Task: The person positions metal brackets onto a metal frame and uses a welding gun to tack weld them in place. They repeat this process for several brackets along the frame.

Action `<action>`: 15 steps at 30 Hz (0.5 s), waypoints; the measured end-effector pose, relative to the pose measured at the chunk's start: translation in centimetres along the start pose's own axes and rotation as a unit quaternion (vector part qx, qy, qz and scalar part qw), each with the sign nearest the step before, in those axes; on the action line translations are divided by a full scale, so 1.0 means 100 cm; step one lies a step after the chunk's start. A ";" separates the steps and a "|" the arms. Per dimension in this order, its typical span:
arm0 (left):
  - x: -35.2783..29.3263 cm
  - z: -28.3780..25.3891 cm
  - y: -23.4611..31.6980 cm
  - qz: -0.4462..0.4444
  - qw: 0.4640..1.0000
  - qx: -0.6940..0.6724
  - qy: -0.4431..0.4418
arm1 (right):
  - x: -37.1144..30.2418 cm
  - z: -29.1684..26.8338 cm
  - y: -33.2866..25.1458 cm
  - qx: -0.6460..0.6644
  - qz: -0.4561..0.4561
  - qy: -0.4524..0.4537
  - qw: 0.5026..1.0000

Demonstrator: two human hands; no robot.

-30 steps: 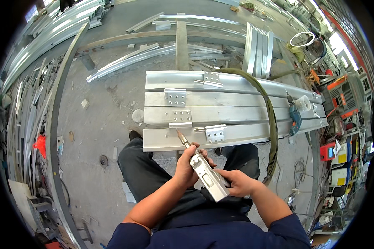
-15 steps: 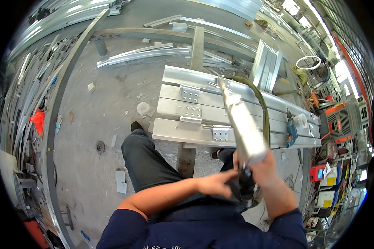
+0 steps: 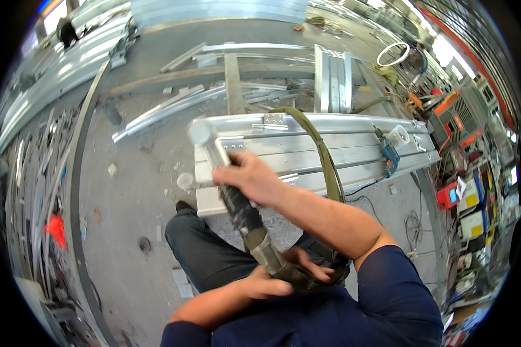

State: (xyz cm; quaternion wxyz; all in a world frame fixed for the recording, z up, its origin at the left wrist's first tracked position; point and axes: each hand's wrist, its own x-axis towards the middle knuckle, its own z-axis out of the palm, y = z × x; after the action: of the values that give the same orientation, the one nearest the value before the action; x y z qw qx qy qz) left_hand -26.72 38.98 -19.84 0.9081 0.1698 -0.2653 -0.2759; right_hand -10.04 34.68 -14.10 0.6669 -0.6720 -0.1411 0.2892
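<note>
The tool (image 3: 238, 209) was gripped in the right hand (image 3: 252, 178), its blurred head (image 3: 205, 137) seen over the left end of the metal profiles (image 3: 283, 144). The sleeved lead (image 3: 289, 274) was touched by the left hand (image 3: 266, 285), whose closure could not be judged.

Drill (image 3: 390, 158) on metal profiles (image 3: 359, 151), beside cup (image 3: 398, 136)

Metal tool head (image 3: 211, 146) blurred, details unclear
</note>
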 end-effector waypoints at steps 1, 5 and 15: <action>-0.004 -0.004 0.004 0.031 0.987 -0.148 0.046 | -0.001 0.002 0.006 -0.086 -0.010 0.013 0.996; -0.017 -0.021 0.007 0.027 0.950 -0.019 0.309 | -0.018 0.005 0.004 -0.289 -0.076 -0.017 0.954; -0.045 -0.015 0.016 0.066 0.980 -0.107 0.152 | 0.004 -0.301 0.138 -0.397 0.266 0.366 0.798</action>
State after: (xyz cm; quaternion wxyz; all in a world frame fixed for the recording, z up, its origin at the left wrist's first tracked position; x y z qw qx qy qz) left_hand -28.37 43.18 -22.03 0.9670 0.0939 -0.1037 -0.2129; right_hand 4.89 9.42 -29.43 0.2404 -0.9449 0.1951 0.1060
